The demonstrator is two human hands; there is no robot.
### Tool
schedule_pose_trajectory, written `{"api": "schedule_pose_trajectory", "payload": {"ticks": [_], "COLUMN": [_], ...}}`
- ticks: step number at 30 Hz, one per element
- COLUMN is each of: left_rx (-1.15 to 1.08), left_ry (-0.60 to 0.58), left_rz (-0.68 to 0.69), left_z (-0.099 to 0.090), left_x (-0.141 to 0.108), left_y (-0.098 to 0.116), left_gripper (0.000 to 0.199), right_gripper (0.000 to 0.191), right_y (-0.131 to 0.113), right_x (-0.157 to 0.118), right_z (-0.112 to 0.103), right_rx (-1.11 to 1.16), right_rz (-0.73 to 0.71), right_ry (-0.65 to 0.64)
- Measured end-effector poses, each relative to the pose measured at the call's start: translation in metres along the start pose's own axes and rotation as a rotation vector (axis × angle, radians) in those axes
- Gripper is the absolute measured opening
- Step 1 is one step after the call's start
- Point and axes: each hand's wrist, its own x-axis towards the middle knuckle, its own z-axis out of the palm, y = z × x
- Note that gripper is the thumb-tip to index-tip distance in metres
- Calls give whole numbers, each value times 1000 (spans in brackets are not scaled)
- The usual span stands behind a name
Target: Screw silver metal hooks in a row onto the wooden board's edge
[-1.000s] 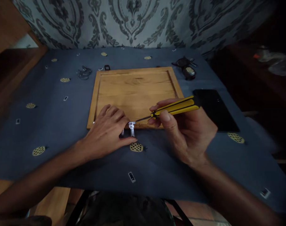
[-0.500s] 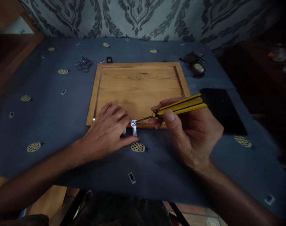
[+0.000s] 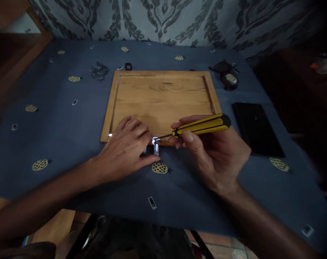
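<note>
A wooden panel (image 3: 163, 97) with a raised frame lies flat on the table. At its near edge is a shiny metal hinge (image 3: 156, 146), partly covered by my left hand (image 3: 128, 149). That hand is bent over the edge and hinge, fingers on the wood and thumb below, steadying the hinge. My right hand (image 3: 212, 151) is closed around a yellow-and-black screwdriver (image 3: 201, 125). The screwdriver slants down to the left, its tip at the hinge's upper part. Any screw under the tip is too small to make out.
Beyond the panel's far left corner lie a small clear bag of metal bits (image 3: 98, 71) and a black square piece (image 3: 128, 66). Sunglasses (image 3: 226, 73) lie at the back right. A black tablet-like slab (image 3: 257, 127) is at the right. A blue pineapple-print cloth (image 3: 58, 136) covers the table.
The screwdriver handle has turned in my right hand and shifted slightly left, its tip still at the hinge. My left hand stays on the hinge. The whole view has shifted slightly.
</note>
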Motion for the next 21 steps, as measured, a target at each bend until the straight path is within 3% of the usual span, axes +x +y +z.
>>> {"api": "schedule_pose_trajectory", "payload": {"ticks": [9,16,21], "left_rx": [15,-8,-4], "left_ry": [25,23,28], "left_rz": [13,6,7], "left_z": [2,3,5], "left_x": [0,0,-1], "left_y": [0,0,-1], "left_gripper": [41,41,44], "right_gripper": [15,9,9], "right_y": [1,-2,-7], "right_x": [8,9,5], "right_z": [2,3,1], "right_rx": [-103,-113,-65], "right_rz": [-84,-66,-90], "right_ry": [-24,-7,139]}}
